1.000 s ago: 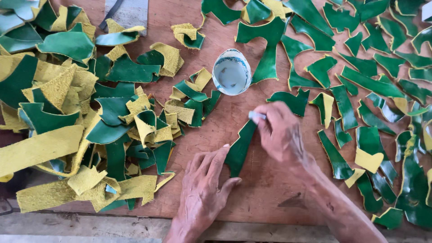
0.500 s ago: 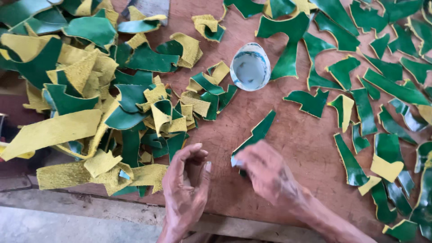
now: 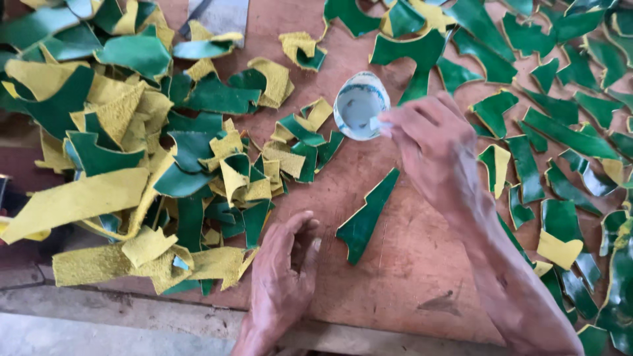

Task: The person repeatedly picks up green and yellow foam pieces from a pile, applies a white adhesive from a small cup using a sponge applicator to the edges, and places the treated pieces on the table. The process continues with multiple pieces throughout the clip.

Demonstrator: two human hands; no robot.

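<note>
Nearest to me, the left hand [image 3: 280, 283] rests on the brown wooden tabletop [image 3: 409, 277], below and left of the small round white cup [image 3: 359, 105]. Its grip is released: fingers loosely curled, nothing in them.

The long green leather offcut with pale yellow edges [image 3: 366, 217] lies flat and alone directly below the cup, just right of the left hand and not touched by either hand.

The right hand [image 3: 432, 155] reaches in from the right of the cup. Its grip is pinched on a small white applicator [image 3: 377, 123], whose tip sits at the cup's right rim. I cannot tell what the cup contains.

I judge the step in hand to be loading the applicator at the cup. The next move calls for carrying it down to the offcut without dripping, with the left hand pressing the offcut flat.

Left of the cup is a loose heap of yellow and green leather scraps [image 3: 132, 165]. Right of the cup and beyond it, separate green leather pieces [image 3: 560, 132] lie spread out.
</note>
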